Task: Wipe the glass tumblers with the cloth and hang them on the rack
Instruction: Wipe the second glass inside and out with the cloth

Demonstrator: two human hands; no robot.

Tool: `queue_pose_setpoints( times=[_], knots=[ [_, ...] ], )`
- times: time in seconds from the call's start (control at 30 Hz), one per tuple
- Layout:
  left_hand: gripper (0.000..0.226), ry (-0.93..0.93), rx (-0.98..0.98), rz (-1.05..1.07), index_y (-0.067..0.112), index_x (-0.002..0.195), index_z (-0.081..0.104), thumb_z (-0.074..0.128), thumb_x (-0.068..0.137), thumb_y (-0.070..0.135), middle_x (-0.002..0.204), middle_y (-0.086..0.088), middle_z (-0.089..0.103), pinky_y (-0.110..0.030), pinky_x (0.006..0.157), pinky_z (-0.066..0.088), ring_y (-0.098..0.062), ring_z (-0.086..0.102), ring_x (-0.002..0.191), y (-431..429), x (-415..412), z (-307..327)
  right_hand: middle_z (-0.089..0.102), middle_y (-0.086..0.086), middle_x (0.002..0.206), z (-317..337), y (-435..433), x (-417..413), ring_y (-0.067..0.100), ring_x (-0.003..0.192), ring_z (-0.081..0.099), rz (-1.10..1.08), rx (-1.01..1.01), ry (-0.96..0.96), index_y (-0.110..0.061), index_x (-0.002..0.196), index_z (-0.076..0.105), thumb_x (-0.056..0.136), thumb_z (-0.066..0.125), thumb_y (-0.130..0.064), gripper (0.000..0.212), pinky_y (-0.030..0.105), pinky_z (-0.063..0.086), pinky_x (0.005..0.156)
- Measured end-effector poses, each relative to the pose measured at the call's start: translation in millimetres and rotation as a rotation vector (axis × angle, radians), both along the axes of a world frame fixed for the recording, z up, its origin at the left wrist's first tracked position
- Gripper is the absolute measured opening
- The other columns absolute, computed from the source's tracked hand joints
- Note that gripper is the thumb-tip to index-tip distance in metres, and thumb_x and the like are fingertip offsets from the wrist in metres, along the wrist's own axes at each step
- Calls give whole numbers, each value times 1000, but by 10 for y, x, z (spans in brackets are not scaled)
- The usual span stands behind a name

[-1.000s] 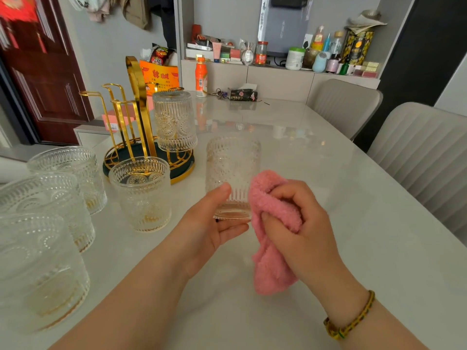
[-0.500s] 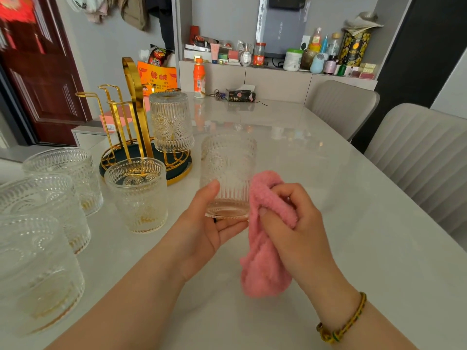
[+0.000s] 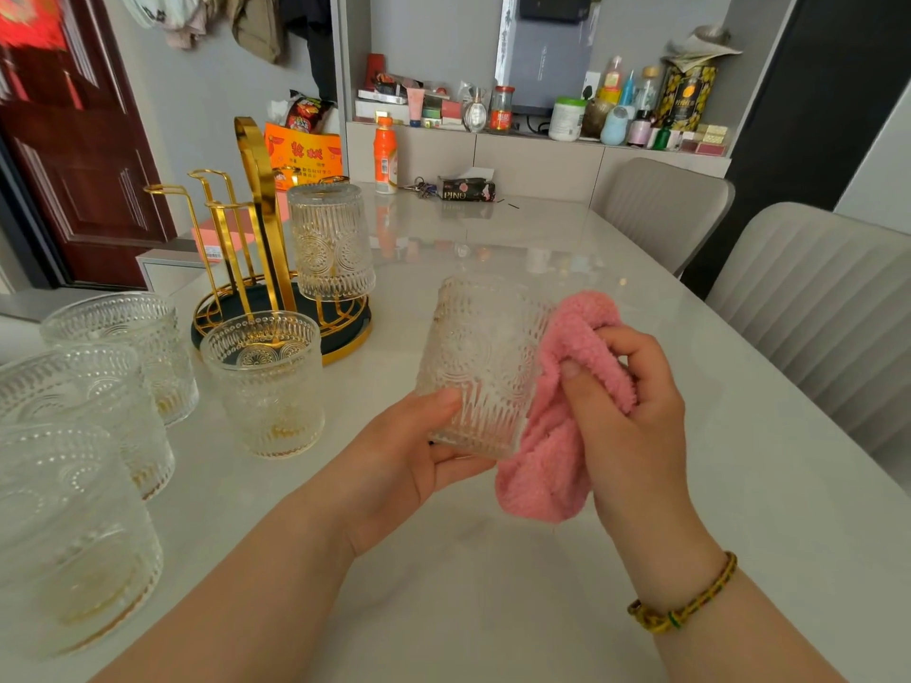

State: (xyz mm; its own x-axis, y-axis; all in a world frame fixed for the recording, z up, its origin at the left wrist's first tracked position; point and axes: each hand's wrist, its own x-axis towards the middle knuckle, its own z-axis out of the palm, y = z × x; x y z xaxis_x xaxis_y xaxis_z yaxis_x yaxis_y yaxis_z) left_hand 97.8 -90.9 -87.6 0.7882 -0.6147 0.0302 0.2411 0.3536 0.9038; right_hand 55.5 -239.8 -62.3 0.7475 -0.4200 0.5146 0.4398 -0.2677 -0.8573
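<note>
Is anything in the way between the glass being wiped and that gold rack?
Partly. From the held glass, an upright tumbler stands before the base of the rack and a hung tumbler fills the near peg; the free pegs lie farther left.

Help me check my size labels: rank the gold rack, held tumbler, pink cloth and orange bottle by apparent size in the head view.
1. gold rack, largest.
2. held tumbler and pink cloth: about alike, so unranked.
3. orange bottle, smallest, though it stands farthest from the camera.
</note>
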Motion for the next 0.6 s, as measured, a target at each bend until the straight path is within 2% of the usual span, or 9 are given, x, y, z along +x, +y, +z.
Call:
queue_pose_setpoints(
  times=[0.07,0.13,0.17,0.23,0.3,0.37,0.47,0.6],
  knots=[
    [89,-31,39,9,13,119,55,86,40,39,105,-5,71,-25,73,55,-19,68,95,24,7,13,57,11,108,59,-29,-18,34,98,59,-42,103,7,-44,70,60,60,61,-37,12,53,48,88],
    [85,-62,95,16,15,115,56,85,37,32,99,-1,73,-22,68,55,-15,69,90,40,10,19,61,6,94,111,-115,-22,41,93,58,-24,230,-4,-40,67,63,63,64,-29,11,57,49,83],
    [79,-78,129,23,17,113,56,81,39,29,97,1,73,-21,67,54,-13,69,88,46,7,16,62,0,85,121,-171,-11,36,86,60,-6,263,-12,-36,67,63,68,64,-22,14,51,52,79],
    [72,-119,191,18,20,112,57,73,42,30,97,3,73,-20,67,54,-12,69,89,42,-9,7,63,-12,66,138,-247,-7,12,68,61,18,272,-26,-28,72,63,79,63,-8,21,31,53,65],
    [72,-153,226,20,23,112,58,73,41,31,101,4,72,-19,69,53,-12,68,93,26,-32,10,64,-16,60,173,-256,-26,0,60,58,43,257,-18,-27,73,64,83,57,-3,27,19,51,58],
    [75,-162,221,58,22,114,58,73,41,32,104,1,72,-20,70,54,-14,68,95,28,-21,9,67,-15,64,178,-261,-26,0,62,61,80,237,9,-30,68,68,82,58,-3,32,17,53,58],
    [76,-130,179,152,17,114,59,72,41,34,109,-4,69,-22,68,55,-15,68,93,50,38,10,68,-13,67,182,-252,-24,1,62,62,138,199,63,-30,70,68,80,61,-1,31,17,52,51],
    [69,-112,132,196,19,109,61,70,42,34,107,-6,70,-23,66,56,-16,69,89,97,79,20,68,-20,67,167,-211,-22,-5,64,61,237,44,147,-31,69,66,76,62,5,37,13,52,61]
  ],
)
